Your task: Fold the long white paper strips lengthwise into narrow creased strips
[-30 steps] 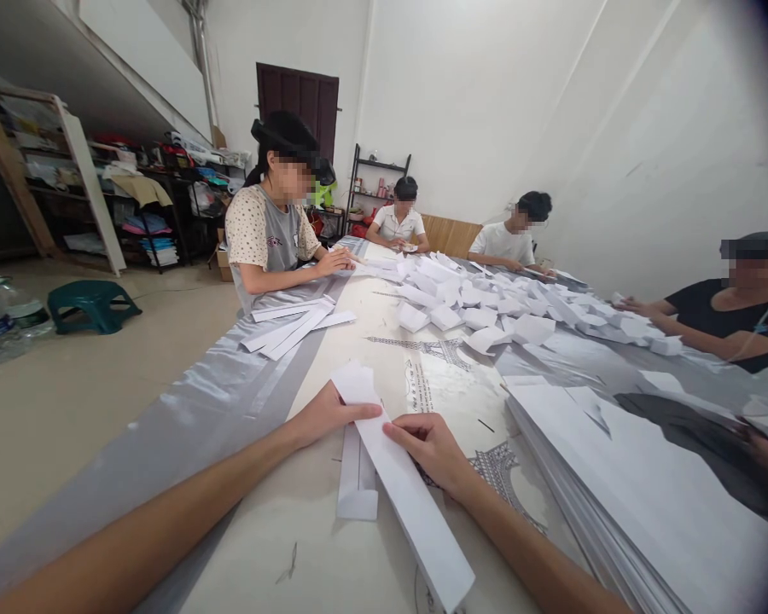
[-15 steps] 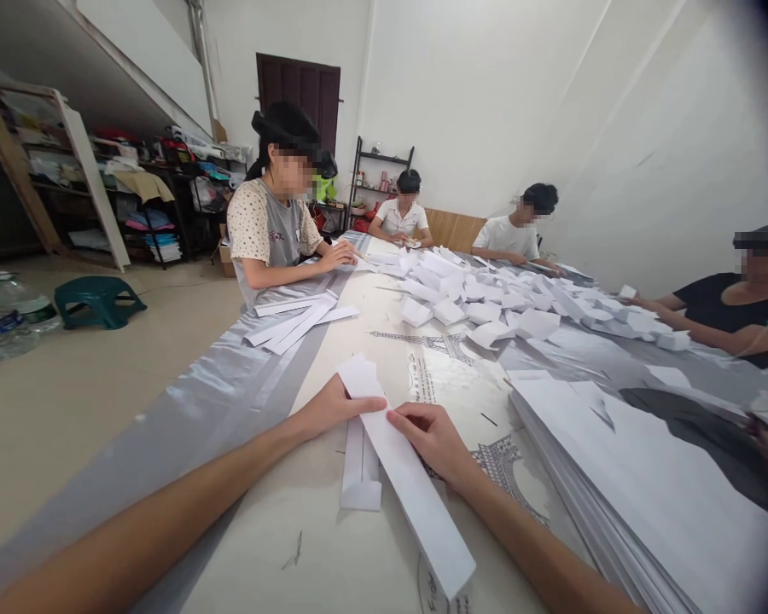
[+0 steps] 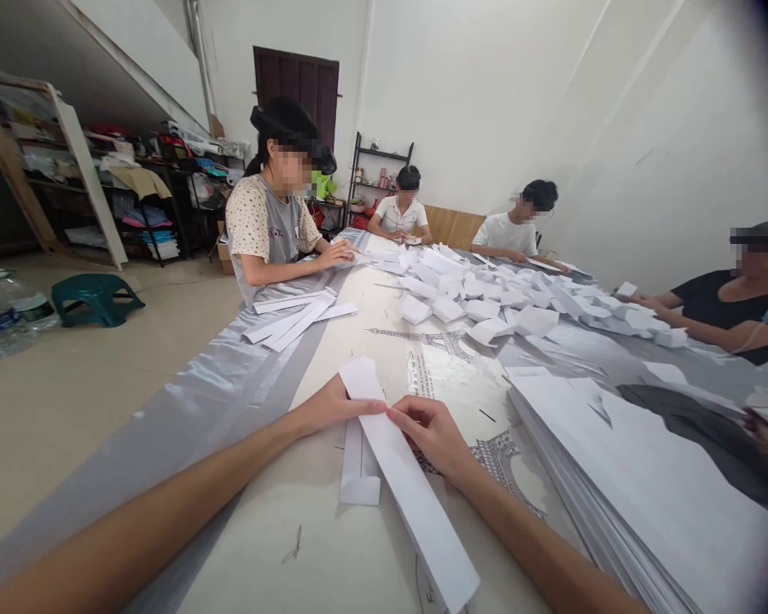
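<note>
A long folded strip of white paper [image 3: 416, 490] slants across in front of me, its near end pointing down and to the right. Near its far end my left hand [image 3: 333, 405] grips it, thumb on top and the other fingers hidden beneath. My right hand [image 3: 432, 431] pinches the strip's right edge, its thumb and finger meeting the left thumb tip. Under the held strip lies a second folded paper strip [image 3: 360, 490], flat on the printed tablecloth [image 3: 262, 546] and partly covered.
Several folded strips [image 3: 304, 320] lie at the table's left edge. A heap of folded white paper pieces [image 3: 486, 298] spreads over the far middle. A stack of white sheets [image 3: 633, 477] stands at right. Several people sit around the table; a green stool [image 3: 98, 298] is on the floor.
Both hands keep their hold on the strip. Its near end has shifted slightly down and to the right; otherwise the view has barely moved.
</note>
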Demonstrator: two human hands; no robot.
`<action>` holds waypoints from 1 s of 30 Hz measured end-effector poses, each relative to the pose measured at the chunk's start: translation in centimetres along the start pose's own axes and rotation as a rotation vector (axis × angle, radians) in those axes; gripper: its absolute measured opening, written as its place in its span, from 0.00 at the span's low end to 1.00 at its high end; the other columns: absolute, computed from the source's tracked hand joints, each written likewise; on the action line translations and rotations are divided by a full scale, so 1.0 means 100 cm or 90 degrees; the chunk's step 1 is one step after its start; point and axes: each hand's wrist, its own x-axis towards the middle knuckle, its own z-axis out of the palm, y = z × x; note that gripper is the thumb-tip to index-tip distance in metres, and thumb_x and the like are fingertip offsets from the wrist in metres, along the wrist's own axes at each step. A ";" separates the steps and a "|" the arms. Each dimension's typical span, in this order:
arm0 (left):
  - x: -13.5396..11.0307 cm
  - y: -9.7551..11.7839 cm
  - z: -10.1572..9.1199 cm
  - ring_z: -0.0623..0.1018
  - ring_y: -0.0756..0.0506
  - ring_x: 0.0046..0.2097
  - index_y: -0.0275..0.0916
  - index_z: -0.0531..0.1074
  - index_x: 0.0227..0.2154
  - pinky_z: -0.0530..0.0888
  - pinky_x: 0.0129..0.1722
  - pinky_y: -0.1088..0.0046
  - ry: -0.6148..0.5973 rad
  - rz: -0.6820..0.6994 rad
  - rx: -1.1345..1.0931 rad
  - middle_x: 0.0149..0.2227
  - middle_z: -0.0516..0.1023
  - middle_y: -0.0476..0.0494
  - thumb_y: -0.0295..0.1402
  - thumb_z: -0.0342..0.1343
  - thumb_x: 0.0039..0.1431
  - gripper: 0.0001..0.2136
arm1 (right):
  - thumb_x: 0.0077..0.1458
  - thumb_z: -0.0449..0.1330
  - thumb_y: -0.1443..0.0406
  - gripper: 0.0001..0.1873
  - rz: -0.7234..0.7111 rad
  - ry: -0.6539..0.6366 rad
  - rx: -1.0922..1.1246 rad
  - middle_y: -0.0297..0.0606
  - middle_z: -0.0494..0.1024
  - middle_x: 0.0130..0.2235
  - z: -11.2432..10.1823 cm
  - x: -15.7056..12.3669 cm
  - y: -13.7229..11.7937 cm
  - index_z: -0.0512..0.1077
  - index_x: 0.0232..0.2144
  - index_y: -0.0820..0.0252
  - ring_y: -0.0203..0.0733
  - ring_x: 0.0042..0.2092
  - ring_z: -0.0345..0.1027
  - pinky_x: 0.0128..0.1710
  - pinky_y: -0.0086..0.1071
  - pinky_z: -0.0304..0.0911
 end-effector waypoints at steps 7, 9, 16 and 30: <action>0.000 -0.002 0.000 0.70 0.48 0.31 0.37 0.70 0.30 0.66 0.30 0.74 0.018 -0.027 -0.054 0.28 0.71 0.50 0.43 0.66 0.51 0.15 | 0.56 0.61 0.48 0.21 0.028 0.016 0.003 0.32 0.68 0.27 0.001 0.000 -0.004 0.73 0.27 0.60 0.35 0.27 0.58 0.24 0.29 0.56; 0.000 -0.002 -0.001 0.71 0.48 0.31 0.37 0.70 0.30 0.66 0.30 0.74 0.004 -0.027 -0.051 0.28 0.72 0.50 0.42 0.66 0.50 0.15 | 0.55 0.62 0.48 0.20 0.033 0.004 0.010 0.31 0.66 0.26 0.000 0.000 -0.003 0.72 0.27 0.60 0.35 0.26 0.57 0.24 0.28 0.56; 0.002 -0.007 -0.004 0.67 0.50 0.28 0.35 0.71 0.26 0.63 0.29 0.74 0.059 -0.033 -0.081 0.26 0.70 0.51 0.45 0.65 0.52 0.17 | 0.57 0.62 0.50 0.19 0.026 -0.006 0.031 0.30 0.65 0.25 0.000 0.000 -0.005 0.71 0.27 0.60 0.33 0.25 0.56 0.23 0.28 0.54; 0.003 -0.007 -0.002 0.64 0.52 0.23 0.36 0.68 0.21 0.58 0.24 0.75 0.076 -0.018 -0.086 0.20 0.66 0.53 0.47 0.63 0.55 0.20 | 0.56 0.63 0.51 0.17 0.031 0.016 0.038 0.31 0.67 0.26 0.000 0.000 -0.002 0.73 0.28 0.59 0.34 0.25 0.55 0.22 0.29 0.51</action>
